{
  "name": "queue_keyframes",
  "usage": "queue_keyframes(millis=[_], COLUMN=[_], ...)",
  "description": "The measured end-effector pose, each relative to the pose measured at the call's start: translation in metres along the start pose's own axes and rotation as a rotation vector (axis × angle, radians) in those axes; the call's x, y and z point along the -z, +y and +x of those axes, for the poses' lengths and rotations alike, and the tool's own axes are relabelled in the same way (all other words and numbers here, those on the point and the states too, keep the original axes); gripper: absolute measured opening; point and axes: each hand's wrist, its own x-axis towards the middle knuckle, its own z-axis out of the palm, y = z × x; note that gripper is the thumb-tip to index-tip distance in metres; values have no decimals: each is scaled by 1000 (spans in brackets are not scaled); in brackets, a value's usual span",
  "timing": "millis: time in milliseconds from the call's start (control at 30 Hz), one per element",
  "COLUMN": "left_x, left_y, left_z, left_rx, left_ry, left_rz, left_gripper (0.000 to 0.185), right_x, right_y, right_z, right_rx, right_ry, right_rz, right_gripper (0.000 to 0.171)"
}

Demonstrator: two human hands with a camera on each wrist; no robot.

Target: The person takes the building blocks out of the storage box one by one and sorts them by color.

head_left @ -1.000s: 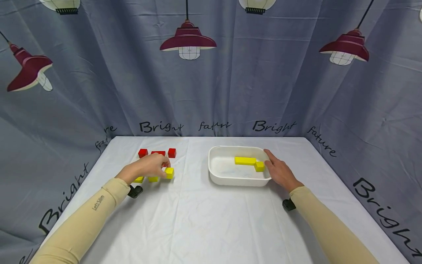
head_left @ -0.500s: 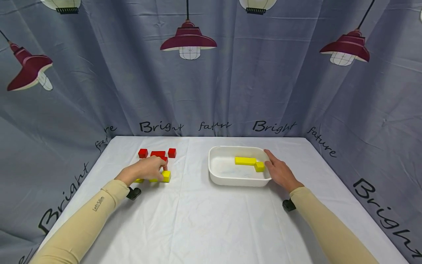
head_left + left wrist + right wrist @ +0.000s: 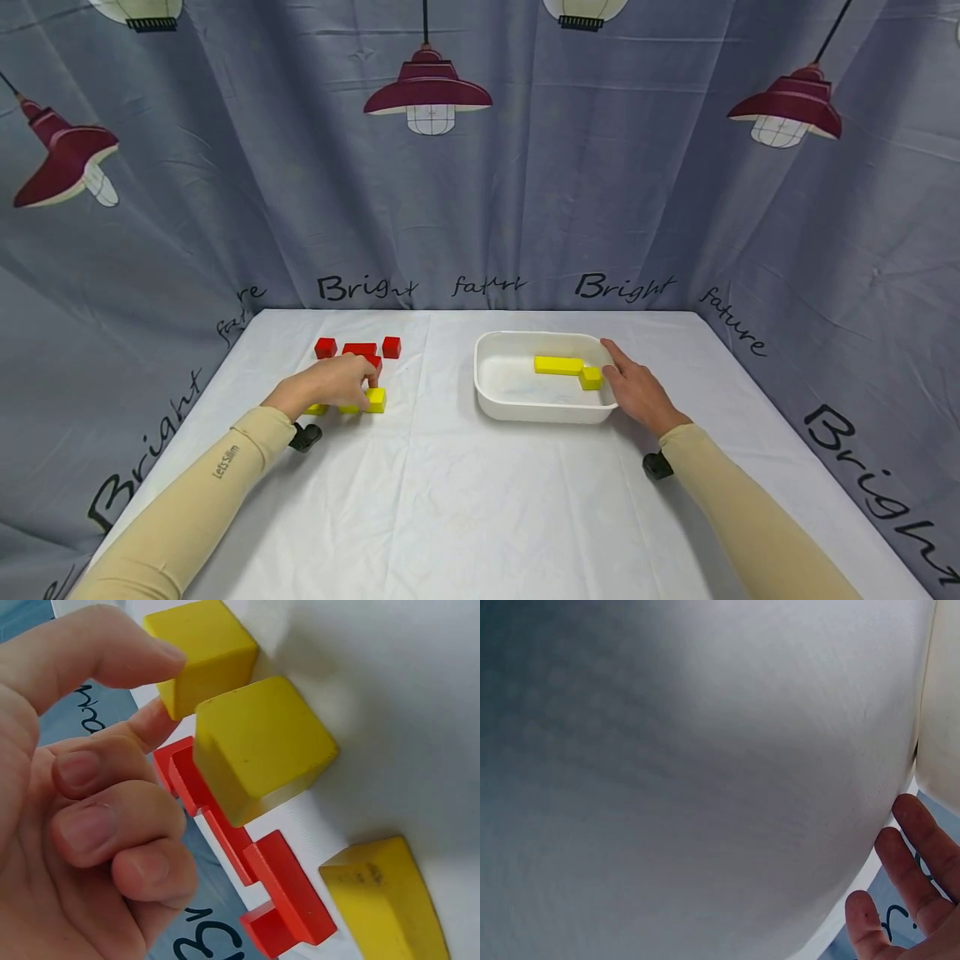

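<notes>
My left hand (image 3: 326,385) pinches a yellow cube (image 3: 377,401) between thumb and index finger. The left wrist view shows this yellow cube (image 3: 214,649) beside a second yellow cube (image 3: 262,742), with the other fingers curled toward the palm. Whether the pinched cube bears on the table cannot be told. A third yellow block (image 3: 386,900) lies farther off. My right hand (image 3: 641,396) rests at the right rim of a white container (image 3: 495,408), thumb over the rim. In the right wrist view its fingers (image 3: 915,885) are fairly straight near the container's outer wall (image 3: 945,705).
Inside the container lie a long yellow block (image 3: 557,366) and a yellow cube (image 3: 590,379). Red blocks stand behind my left hand, among them one red cube (image 3: 325,347), another red cube (image 3: 391,347) and a longer red block (image 3: 360,348). A white cloth (image 3: 465,500) covers the table.
My left hand and the pinched yellow cube have shifted slightly left and toward me, closer to the neighbouring yellow block. My right hand and the container have stayed in place.
</notes>
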Motion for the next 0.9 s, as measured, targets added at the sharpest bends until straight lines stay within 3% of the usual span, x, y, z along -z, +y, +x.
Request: queue_keyframes(millis=[433,667,900], left_x=[8,12,18], left_y=[7,18,40], left_z=[-2,0,7], left_rx=[21,-45,-96], left_ry=[5,58,108], left_rz=[13,22,28], left_gripper=[24,22,24], right_x=[-1,0,0], right_y=[0,0,-1], right_z=[-1,0,-1], right_rx=[-13,-17,-16], right_ry=[4,1,2], right_rz=[-3,0,-3], right_gripper=[60,61,61])
